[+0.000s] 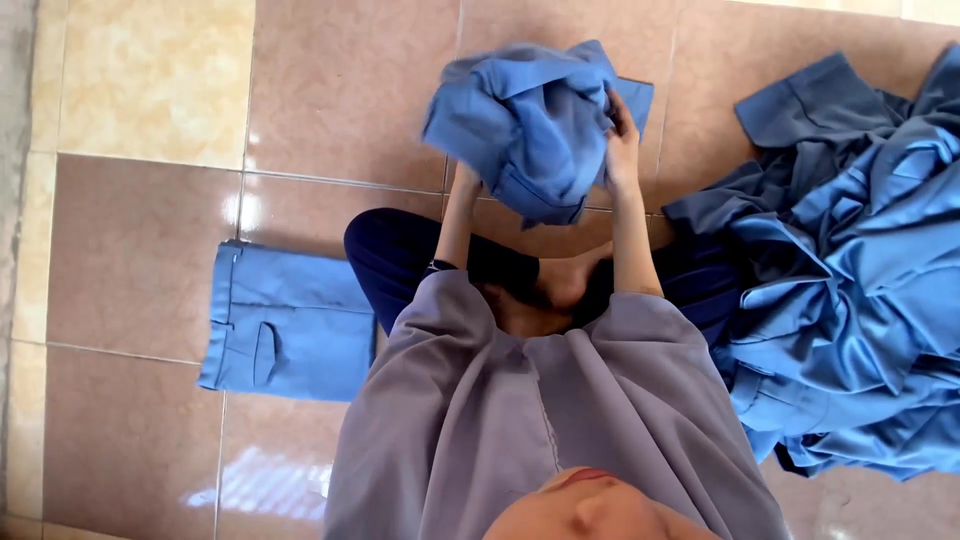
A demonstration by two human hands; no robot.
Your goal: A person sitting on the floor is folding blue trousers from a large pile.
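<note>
The floor (150, 250) is laid with large glossy tiles, most of them pinkish brown, with a paler cream, marbled tile beyond the folded garment at the far left; light grout lines cross between them and window light glares off the glaze. A person sits cross-legged on this floor in a loose grey-lilac top (520, 420) and dark navy trousers (400, 255), with a bare foot (560, 285) tucked in at the middle.

Both hands are raised in front of the knees and hold a crumpled blue garment (525, 125) clear of the floor. The right hand (622, 140) is closed on its right edge, fingers curled into the cloth. The left hand (465, 180) is mostly buried under the bundle's lower left side; only the wrist shows, so how tightly it is closed cannot be told, though it bears on the cloth. The garment is a smooth, matt woven fabric, bunched into soft folds, with a stitched hem along its lower edge.

To the left of that bundle, beside the person's knee, a folded blue garment (285, 325) lies flat on the tiles as a neat rectangle, with a waistband seam and a welt pocket showing. To the right of the bundle, a loose pile of blue garments (850, 280) sprawls against the person's other leg, its cloth slightly shinier and heavily creased, some pieces a darker slate blue.
</note>
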